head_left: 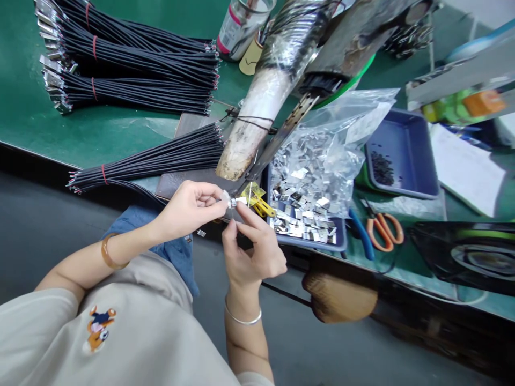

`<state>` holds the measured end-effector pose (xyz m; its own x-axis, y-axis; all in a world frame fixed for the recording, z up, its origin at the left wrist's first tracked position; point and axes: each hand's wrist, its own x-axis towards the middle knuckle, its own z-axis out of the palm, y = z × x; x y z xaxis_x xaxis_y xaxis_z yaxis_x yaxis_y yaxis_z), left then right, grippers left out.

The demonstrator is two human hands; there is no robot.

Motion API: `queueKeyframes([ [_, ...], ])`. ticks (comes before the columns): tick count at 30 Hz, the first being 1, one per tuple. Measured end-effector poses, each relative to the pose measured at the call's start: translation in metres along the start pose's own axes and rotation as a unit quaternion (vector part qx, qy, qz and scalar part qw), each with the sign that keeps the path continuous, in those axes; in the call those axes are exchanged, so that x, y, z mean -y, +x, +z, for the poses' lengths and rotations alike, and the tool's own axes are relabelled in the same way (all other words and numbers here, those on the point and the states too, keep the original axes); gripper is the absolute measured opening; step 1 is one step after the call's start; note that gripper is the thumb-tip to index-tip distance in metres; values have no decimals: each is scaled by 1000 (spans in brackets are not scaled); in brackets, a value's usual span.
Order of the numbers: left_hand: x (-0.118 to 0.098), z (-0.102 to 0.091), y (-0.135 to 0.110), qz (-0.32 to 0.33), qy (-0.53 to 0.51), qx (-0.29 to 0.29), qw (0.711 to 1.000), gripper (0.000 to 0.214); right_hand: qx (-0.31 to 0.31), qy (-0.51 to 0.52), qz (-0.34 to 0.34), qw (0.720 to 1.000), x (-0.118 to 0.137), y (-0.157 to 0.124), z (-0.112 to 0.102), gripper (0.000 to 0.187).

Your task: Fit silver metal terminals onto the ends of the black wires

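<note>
My left hand (197,208) is closed in a pinch on a small white-and-metal connector (232,202), which looks like a USB plug. Close by on the right is my right hand (254,244), its index fingertip at the connector's shiny metal end and its thumb held apart lower down. Whether that fingertip presses on the metal I cannot tell. Just behind the hands, a yellow plastic clip-like piece (261,203) lies beside a blue tray (341,238) of loose metal connector shells (308,217).
A wrapped tube (251,110) slants down above my hands. Bundled black cables (140,88) lie at the left, with another bundle (161,155) nearer. To the right are orange-handled scissors (384,231), a deep blue bin (414,145), a plastic bag (341,145) and papers (466,166).
</note>
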<state>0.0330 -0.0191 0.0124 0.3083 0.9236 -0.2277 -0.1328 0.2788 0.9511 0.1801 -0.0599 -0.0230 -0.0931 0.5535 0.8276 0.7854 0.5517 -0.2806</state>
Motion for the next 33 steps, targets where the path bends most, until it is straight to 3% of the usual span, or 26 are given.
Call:
queueKeyframes([
  [2, 0, 1, 0, 17, 15, -5, 1000, 18, -2, 19, 2, 1000, 0, 0, 0, 18],
  [7, 0, 4, 0, 48, 61, -32, 996, 16, 24, 116, 136, 984, 1, 1, -2, 16],
  [9, -1, 5, 0, 54, 63, -49, 995, 15, 39, 114, 155, 981, 1, 3, -2, 15],
  [18, -6, 8, 1, 77, 7, -61, 995, 14, 38, 67, 119, 990, 5, 20, -3, 11],
  [25, -2, 8, -2, 65, 96, -80, 990, 15, 42, 48, 123, 990, 4, 22, -4, 11],
  [33, -2, 8, -4, 73, 111, -76, 988, 19, 39, 45, 115, 992, 7, 25, -6, 14],
])
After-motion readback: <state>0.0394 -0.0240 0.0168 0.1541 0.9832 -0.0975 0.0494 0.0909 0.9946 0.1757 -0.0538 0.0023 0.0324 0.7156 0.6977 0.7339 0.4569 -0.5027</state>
